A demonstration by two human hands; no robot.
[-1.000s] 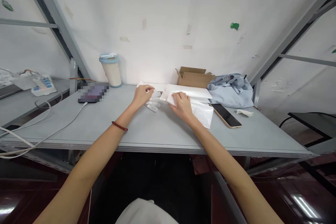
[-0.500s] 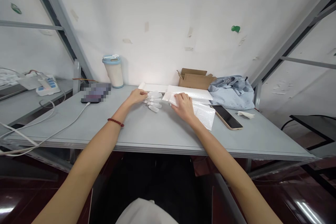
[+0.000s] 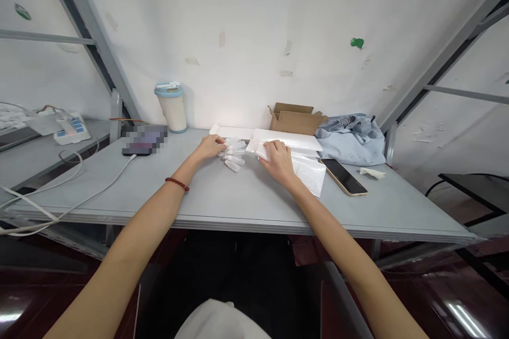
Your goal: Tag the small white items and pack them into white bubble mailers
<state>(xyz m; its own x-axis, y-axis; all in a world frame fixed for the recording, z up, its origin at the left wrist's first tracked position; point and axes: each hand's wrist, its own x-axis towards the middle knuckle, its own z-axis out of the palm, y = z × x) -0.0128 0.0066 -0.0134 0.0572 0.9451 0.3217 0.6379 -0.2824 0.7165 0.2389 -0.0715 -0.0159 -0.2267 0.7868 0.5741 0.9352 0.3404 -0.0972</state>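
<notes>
A small pile of translucent plastic tags [image 3: 234, 159] with thin strings lies mid-table. My left hand [image 3: 210, 146], with a red bead bracelet on its wrist, is at the pile's left edge. Its thumb and fingertips are pinched together on one of the tags. My right hand [image 3: 278, 159] is closed over the left end of a white bubble mailer [image 3: 310, 172], fingers on top and thumb at the near side. More white mailers [image 3: 288, 139] lie behind and beneath it. Part of the gripped mailer is hidden by the hand.
Behind the mailers stands an open cardboard box [image 3: 296, 119] beside a bundled blue cloth [image 3: 350, 140]. A phone [image 3: 344, 176] and a crumpled tissue [image 3: 372, 172] lie on the right. At the left are a tumbler [image 3: 172, 108] and a blurred device [image 3: 145, 140] on a white cable [image 3: 107, 183].
My left hand has shifted slightly to the right, closer over the tags. My right hand and the mailer stay in place.
</notes>
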